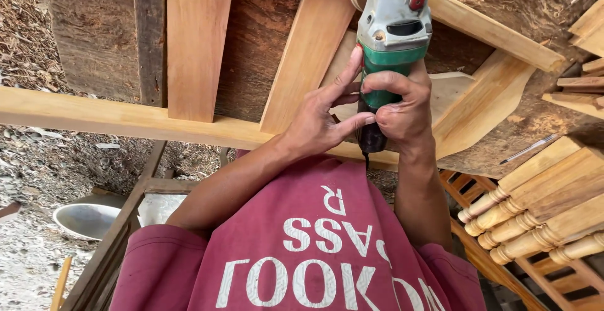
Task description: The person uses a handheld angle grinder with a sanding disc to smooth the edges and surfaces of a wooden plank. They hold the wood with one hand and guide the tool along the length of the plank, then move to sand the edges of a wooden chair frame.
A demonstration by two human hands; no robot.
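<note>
I judge the wooden frame (302, 53) under the grip could gouge if the green-and-grey grinder (393, 28) tips. Right hand (402, 113) is clenched round its body; left hand (324, 119) braces it, fingers partly spread. Slat edges crowd both sides; open room lies only ahead. Turned legs (535, 210) stack rightward.
</note>
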